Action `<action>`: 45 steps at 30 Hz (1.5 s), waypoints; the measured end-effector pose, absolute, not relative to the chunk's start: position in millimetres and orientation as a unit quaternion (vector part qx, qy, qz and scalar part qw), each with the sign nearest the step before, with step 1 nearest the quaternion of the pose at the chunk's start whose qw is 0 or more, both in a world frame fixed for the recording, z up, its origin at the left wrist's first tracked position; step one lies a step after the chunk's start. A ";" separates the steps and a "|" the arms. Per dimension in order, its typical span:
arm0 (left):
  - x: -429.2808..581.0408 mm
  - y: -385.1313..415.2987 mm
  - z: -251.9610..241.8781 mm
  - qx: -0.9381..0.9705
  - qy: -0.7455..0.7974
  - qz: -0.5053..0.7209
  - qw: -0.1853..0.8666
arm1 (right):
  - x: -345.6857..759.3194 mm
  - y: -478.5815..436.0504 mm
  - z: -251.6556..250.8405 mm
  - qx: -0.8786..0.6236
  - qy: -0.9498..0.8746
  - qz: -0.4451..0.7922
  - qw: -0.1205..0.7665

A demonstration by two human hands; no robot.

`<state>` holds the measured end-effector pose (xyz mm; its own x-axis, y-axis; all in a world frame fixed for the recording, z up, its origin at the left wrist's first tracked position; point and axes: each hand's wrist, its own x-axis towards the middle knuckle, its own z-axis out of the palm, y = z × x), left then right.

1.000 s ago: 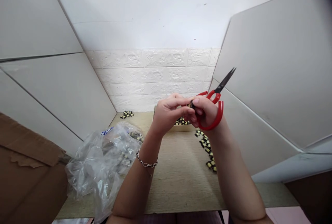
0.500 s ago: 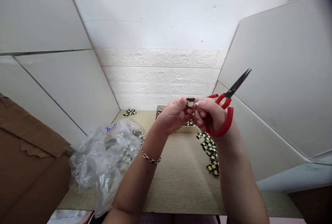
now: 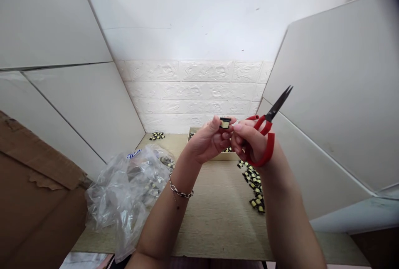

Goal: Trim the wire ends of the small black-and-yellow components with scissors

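Between the thumb and fingers of my left hand point(image 3: 207, 138) is a small transformer point(image 3: 225, 123), black with a pale yellow winding and thin pins pointing up. My right hand point(image 3: 251, 138) is closed around red-handled scissors point(image 3: 270, 115), whose dark blades point up and away to the right. Its thumb and index finger come close to the transformer's right side; whether they touch it I cannot tell. Behind both hands, a shallow box point(image 3: 195, 131) holds more such transformers, largely hidden by the hands.
A crumpled clear plastic bag point(image 3: 124, 194) with transformers inside lies left on the table point(image 3: 215, 211). Loose transformers point(image 3: 254, 182) are spread beside my right forearm, and a small pile point(image 3: 157, 135) sits at the back left. A cardboard box point(image 3: 37, 186) stands far left. White panels flank both sides.
The scissors have shifted left and slightly down with my right hand. My left hand has turned the transformer a little, so its yellow winding shows more fully.
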<state>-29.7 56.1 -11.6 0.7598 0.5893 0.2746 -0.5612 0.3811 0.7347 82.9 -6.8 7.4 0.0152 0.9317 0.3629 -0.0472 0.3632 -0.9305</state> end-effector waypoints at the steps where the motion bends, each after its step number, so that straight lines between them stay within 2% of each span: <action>1: -29.3 56.1 -11.7 0.434 0.016 0.346 0.831 | 82.4 -7.1 8.3 -0.390 -0.565 0.409 0.601; 6: -26.6 57.4 -13.0 0.448 0.009 0.377 0.811 | 80.2 -7.4 11.0 -0.389 -0.531 0.405 0.635; 23: -25.8 57.0 -9.2 0.568 0.072 0.492 0.656 | 82.4 -3.4 5.3 -0.399 -0.551 0.410 0.607; 39: -33.8 59.0 -10.6 0.655 0.087 0.517 0.544 | 86.7 2.9 2.2 -0.394 -0.543 0.452 0.588; 45: -32.1 60.8 -10.9 0.645 0.087 0.520 0.553 | 85.2 3.2 2.4 -0.395 -0.544 0.441 0.595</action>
<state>-32.1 60.8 -10.9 0.4433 0.6877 0.5749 -0.4638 -0.3729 0.8036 85.2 3.2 2.4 0.0199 0.9544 0.2978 -0.0945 0.2983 -0.9498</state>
